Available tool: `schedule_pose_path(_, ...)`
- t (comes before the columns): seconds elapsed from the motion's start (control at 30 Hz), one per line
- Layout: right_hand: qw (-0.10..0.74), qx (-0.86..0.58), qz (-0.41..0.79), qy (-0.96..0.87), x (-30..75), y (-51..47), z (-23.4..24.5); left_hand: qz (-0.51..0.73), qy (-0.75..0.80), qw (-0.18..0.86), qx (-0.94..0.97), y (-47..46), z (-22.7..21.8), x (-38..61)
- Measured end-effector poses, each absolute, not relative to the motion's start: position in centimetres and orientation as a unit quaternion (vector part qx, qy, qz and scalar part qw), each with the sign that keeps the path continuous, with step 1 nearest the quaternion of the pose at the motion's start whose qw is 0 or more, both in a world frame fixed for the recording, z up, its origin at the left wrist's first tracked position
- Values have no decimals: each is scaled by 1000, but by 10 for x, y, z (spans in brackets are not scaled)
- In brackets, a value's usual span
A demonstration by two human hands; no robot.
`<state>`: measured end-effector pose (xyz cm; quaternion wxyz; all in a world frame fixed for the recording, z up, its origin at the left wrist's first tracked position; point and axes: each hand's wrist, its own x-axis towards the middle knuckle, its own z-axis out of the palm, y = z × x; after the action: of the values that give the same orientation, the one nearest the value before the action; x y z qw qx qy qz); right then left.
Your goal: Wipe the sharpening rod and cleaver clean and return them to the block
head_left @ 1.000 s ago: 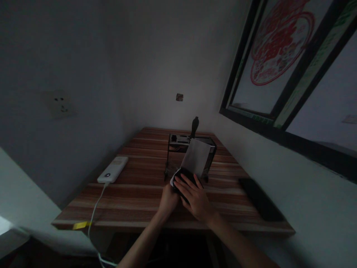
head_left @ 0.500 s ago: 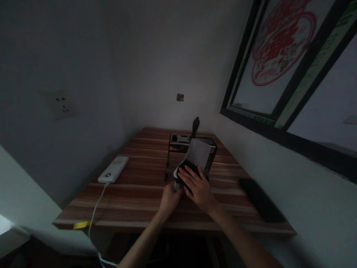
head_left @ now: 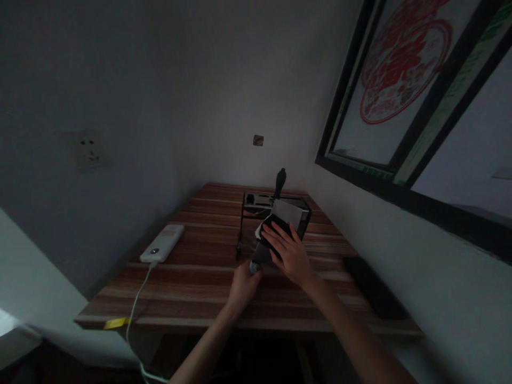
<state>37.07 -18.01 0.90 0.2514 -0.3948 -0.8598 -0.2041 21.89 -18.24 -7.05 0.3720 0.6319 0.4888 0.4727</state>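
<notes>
My left hand (head_left: 243, 282) is closed around the handle of a cleaver (head_left: 288, 212) at the near middle of the table. Its broad grey blade slants up and away to the right. Pressed against the blade is a dark cloth (head_left: 276, 229) with a white edge, under the fingers of my right hand (head_left: 290, 253). Just behind the blade stands a knife rack (head_left: 262, 201) with a metal top and dark frame. A black handle (head_left: 280, 181) sticks up from the rack. The blade and my right hand hide part of the rack.
A white power bank (head_left: 164, 242) with a cable (head_left: 138, 298) lies on the left of the striped wooden table (head_left: 192, 298). A dark flat object (head_left: 374, 288) rests along the right edge. Walls close in on the left, back and right, with a framed window (head_left: 360, 160).
My right hand and the cloth have slid up the blade, away from the handle, baring the lower blade. My left hand has stayed nearly in place.
</notes>
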Motion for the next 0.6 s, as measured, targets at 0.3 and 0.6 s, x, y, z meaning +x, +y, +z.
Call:
schedule_pose_path(0.3,271,-406,-214,-846,380,-161,29,479,482,383,626,-183,-71,219)
schedule_pose_path(0.6,304,-409,-230,-829,387,-145,46,471,486,389,625,-182,-73,218)
